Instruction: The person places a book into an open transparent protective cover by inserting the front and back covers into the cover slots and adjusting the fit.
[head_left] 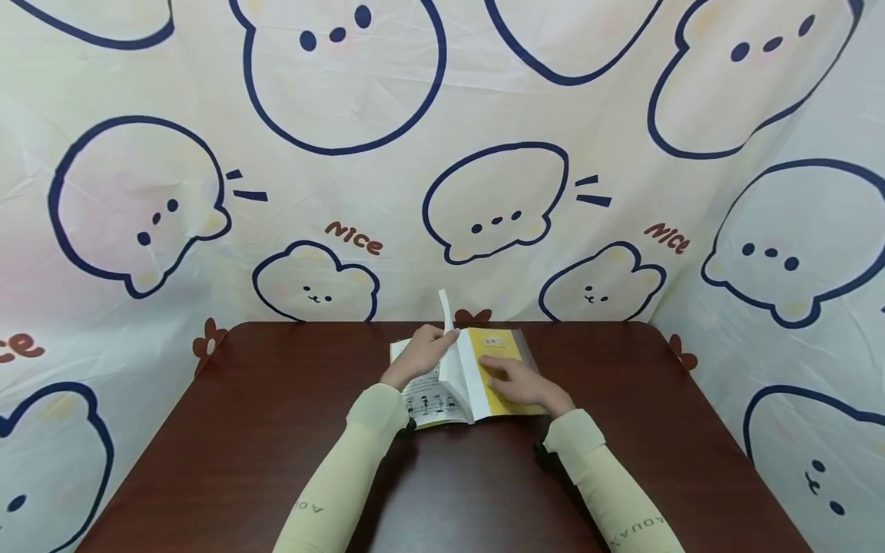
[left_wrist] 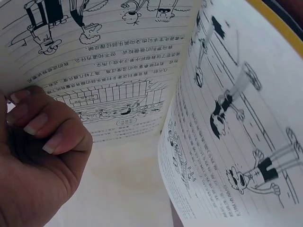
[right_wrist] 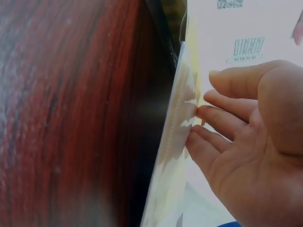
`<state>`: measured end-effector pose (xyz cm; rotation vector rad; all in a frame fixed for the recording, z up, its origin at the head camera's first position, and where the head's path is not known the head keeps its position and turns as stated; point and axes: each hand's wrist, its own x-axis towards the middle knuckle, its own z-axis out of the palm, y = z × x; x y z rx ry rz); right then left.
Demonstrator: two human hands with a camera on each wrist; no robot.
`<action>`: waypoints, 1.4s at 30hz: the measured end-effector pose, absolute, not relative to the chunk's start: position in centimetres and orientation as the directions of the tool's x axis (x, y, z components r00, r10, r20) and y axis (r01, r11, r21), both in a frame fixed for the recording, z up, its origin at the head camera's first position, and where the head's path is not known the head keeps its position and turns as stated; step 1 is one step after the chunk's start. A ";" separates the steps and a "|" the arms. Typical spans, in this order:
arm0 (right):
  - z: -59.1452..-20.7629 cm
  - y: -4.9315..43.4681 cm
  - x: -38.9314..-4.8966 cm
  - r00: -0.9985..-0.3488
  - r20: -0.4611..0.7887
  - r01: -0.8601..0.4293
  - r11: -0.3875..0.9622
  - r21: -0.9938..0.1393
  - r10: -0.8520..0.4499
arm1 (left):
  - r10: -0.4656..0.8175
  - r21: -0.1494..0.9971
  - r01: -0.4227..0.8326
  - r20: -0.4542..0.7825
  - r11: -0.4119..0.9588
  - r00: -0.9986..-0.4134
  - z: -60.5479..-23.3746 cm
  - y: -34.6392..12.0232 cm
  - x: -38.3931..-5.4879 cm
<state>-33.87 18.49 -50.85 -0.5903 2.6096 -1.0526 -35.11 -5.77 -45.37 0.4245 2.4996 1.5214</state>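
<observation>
Open book [head_left: 470, 388], near far edge of counter [head_left: 463, 491].
Long axis along spine, running near to far, far end canted slightly left; raised pages [head_left: 452, 372] gripped in left hand [head_left: 419, 355]; yellow panel [head_left: 499, 344] beneath right hand [head_left: 520, 382], fingers loosely extended.

A glossy dark reddish-brown table [head_left: 276, 399] fills the lower middle of the frame. Across the top and both sides hangs a pale backdrop [head_left: 401, 192] printed with navy-outlined bear heads [head_left: 346, 92], red-brown "Nice" lettering [head_left: 354, 239] and flowers [head_left: 208, 346].
</observation>
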 end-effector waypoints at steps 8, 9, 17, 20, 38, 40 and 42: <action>-50.8 18.3 -33.8 -0.879 -0.085 -0.285 0.660 -0.695 -0.470 | 0.373 0.898 0.157 -0.009 0.411 -0.928 -45.5 -4.2 -35.2; -50.8 18.3 -33.8 -0.878 -0.083 -0.286 0.656 -0.698 -0.471 | 0.376 0.898 0.160 -0.007 0.410 -0.927 -45.5 -4.0 -35.2; -50.7 18.5 -34.0 -0.879 -0.083 -0.277 0.645 -0.713 -0.470 | 0.385 0.868 0.228 0.046 0.442 -0.922 -45.2 -2.4 -35.2; -50.6 18.6 -34.1 -0.883 -0.047 -0.288 0.619 -0.731 -0.466 | 0.397 0.874 0.236 0.054 0.425 -0.916 -45.3 -1.7 -35.2; -49.2 20.1 -34.5 -0.896 -0.046 -0.160 0.416 -0.895 -0.442 | 0.336 0.861 0.200 0.036 0.468 -0.941 -44.8 1.3 -35.1; -48.7 20.2 -34.2 -0.878 -0.034 -0.176 0.390 -0.904 -0.477 | 0.341 0.861 0.201 0.035 0.467 -0.939 -44.8 1.4 -35.1; -48.1 20.1 -33.7 -0.858 -0.007 -0.227 0.390 -0.892 -0.514 | 0.349 0.860 0.199 0.027 0.470 -0.937 -44.9 1.5 -35.1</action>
